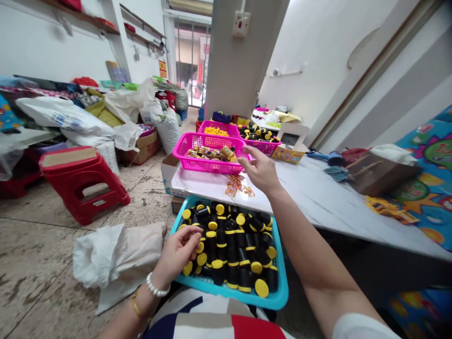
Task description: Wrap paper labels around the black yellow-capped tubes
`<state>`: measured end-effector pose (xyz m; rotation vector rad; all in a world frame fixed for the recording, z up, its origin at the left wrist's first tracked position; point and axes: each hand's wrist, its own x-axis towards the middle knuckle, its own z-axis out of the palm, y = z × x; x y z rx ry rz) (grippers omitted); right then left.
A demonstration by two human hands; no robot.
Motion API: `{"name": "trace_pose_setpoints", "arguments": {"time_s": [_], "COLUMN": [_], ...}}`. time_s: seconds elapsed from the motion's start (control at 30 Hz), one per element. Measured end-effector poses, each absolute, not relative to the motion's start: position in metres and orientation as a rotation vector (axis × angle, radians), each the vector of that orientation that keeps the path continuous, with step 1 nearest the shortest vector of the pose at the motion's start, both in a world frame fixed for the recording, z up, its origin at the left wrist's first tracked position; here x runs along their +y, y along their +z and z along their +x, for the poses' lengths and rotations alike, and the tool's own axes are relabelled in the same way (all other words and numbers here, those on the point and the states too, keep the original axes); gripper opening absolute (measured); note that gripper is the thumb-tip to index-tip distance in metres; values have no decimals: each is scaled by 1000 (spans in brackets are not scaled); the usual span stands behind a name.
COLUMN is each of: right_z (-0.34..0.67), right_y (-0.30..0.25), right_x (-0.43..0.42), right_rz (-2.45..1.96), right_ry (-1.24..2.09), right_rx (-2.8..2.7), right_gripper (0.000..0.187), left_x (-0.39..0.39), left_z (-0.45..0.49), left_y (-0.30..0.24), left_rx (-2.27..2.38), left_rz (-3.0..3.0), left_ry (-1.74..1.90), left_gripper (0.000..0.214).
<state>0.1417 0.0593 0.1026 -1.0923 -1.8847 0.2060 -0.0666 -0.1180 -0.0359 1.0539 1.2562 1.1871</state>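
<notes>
A teal basket [283, 287] rests at my lap, packed with black canisters [232, 245] that have yellow lids. My left hand [183, 247] is over its left side, fingers loosely bent and nothing visible between them. My right hand [260, 170] reaches past the basket to the right rim of a pink basket [197, 165] on the table. Its fingers are apart, and I see nothing held in them. Canisters with gold-coloured labels [226, 151] lie inside that pink basket, near the right fingertips. Below my right hand, small printed labels [233, 186] are scattered on the tabletop.
Behind stand a pink basket of yellow pieces [216, 131], another with black canisters [257, 133], and an open carton [289, 153]. The white table [328, 202] extends right. A red stool [83, 179] and a white sack [116, 259] are on the floor at left.
</notes>
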Motion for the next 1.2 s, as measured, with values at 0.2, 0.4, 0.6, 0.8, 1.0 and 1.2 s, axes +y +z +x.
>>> {"name": "trace_pose_setpoints", "arguments": {"time_s": [0.2, 0.4, 0.6, 0.8, 1.0, 1.2], "right_z": [185, 195, 158, 151, 160, 157], "right_y": [31, 22, 9, -3, -3, -2], "right_x": [-3, 27, 87, 106, 100, 98], "right_rz": [-1319, -1386, -1488, -1600, -1567, -1527], "right_ry": [200, 197, 226, 229, 193, 117], "right_rx": [-1985, -1952, -2051, -2062, -2112, -2061], "right_gripper": [21, 20, 15, 14, 18, 12], "left_x": [-114, -87, -97, -98, -83, -78], "left_z": [-84, -63, -38, -59, -60, -46], "left_y": [-43, -22, -27, -23, -13, -16], "left_rx": [1342, 1271, 1210, 1308, 1253, 1227], "left_rz": [1135, 1288, 1236, 1113, 1086, 1081], "left_ry": [1178, 1165, 1075, 1142, 1196, 1182], "left_gripper": [35, 34, 36, 40, 40, 37]}}
